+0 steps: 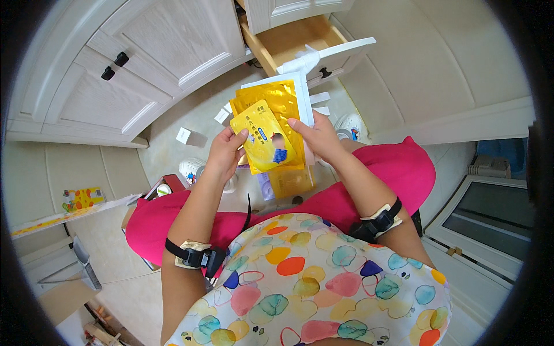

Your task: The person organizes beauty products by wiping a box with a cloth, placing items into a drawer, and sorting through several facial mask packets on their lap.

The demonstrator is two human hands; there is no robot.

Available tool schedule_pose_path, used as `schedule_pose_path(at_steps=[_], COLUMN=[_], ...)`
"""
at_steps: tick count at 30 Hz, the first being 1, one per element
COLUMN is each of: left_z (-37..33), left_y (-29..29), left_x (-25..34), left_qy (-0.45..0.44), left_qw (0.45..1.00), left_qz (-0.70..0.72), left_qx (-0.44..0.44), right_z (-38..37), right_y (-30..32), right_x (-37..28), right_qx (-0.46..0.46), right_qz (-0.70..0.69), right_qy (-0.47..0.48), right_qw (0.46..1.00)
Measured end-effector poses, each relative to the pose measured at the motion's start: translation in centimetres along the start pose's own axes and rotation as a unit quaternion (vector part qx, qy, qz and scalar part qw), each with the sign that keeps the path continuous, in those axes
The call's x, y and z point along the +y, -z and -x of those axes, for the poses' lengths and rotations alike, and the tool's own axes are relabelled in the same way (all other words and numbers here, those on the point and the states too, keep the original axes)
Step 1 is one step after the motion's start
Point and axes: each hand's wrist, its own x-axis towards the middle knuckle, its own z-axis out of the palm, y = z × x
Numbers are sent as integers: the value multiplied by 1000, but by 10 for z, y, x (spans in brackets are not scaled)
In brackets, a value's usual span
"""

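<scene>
Both my hands hold a fanned stack of flat packets above the floor, in front of a pulled-out drawer (300,43). My left hand (227,151) pinches the left edge of the front one, a yellow sachet (262,130) with rounded corners and a printed picture. On the other side, my right hand (320,137) has its thumb over the larger golden foil packets (283,95) behind it, fingers underneath. A white packet (304,92) sticks out at the back of the stack. Below hang a golden pouch (294,183) and a purple item (265,185), partly covered; what supports them I cannot tell.
Small white boxes (184,136) lie on the tiled floor by my white shoes (189,168). White cloth or plastic (306,57) drapes over the drawer front. White cabinets (156,52) stand ahead; a red-edged box (164,185) sits beside my left knee.
</scene>
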Motion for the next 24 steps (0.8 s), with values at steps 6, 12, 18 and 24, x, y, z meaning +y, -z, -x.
schedule_pose_path(at_steps=[6, 12, 18, 24], left_z=[-3, -1, -1, -1], left_y=[7, 7, 10, 12], left_x=[-6, -2, -2, -3], left_qy=[-7, 0, -10, -4], left_qw=[1000, 1000, 998, 998], left_qz=[1, 7, 42, 50], left_qx=[-2, -12, -41, -36], right_z=[-3, -9, -9, -10], right_y=[1, 9, 10, 11], right_x=[8, 22, 19, 23], right_qx=[4, -3, -13, -11], right_qz=[5, 11, -32, -16], right_qy=[28, 9, -3, -1], right_qw=[1000, 1000, 999, 1000])
